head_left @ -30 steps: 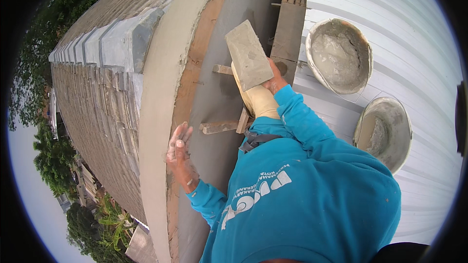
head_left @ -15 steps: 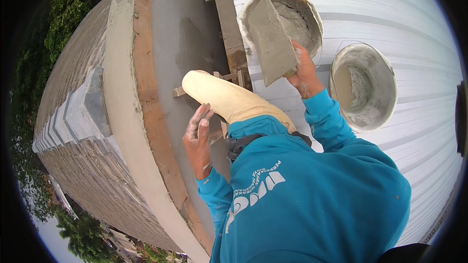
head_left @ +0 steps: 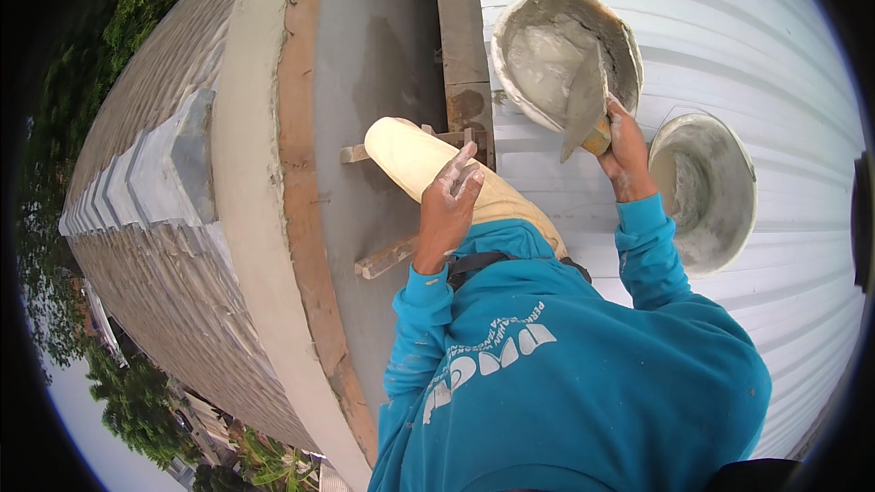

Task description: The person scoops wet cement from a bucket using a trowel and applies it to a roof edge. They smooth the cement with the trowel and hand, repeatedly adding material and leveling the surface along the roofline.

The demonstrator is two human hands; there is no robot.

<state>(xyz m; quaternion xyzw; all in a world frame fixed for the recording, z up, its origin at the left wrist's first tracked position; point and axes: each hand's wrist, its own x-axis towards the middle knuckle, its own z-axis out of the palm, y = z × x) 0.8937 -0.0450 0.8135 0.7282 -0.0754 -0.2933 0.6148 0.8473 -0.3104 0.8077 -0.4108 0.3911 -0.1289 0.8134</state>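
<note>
My right hand point(head_left: 625, 148) grips the yellowish handle of a flat, mortar-coated plastering trowel point(head_left: 586, 91), whose blade is turned steeply on edge inside the upper white bucket point(head_left: 504, 59) of grey mortar. My left hand point(head_left: 448, 202), dusted with plaster, is raised over my cream-trousered leg point(head_left: 407, 150) with its fingers apart and nothing in them. Below and right of my right hand stands a second bucket point(head_left: 715, 251) with pale wet residue in its bottom.
Both buckets stand on a white ribbed metal roof point(head_left: 766, 55). To my left runs a plastered wall edge point(head_left: 255, 200) with a wooden board point(head_left: 305, 219), and a tiled roof point(head_left: 164, 310) beyond, with trees behind. Wooden pieces point(head_left: 387, 255) jut beside my leg over a grey surface.
The trowel has moved right from over my leg into the upper bucket and turned onto its edge. My left hand has moved rightward and up, over my thigh. The view has shifted.
</note>
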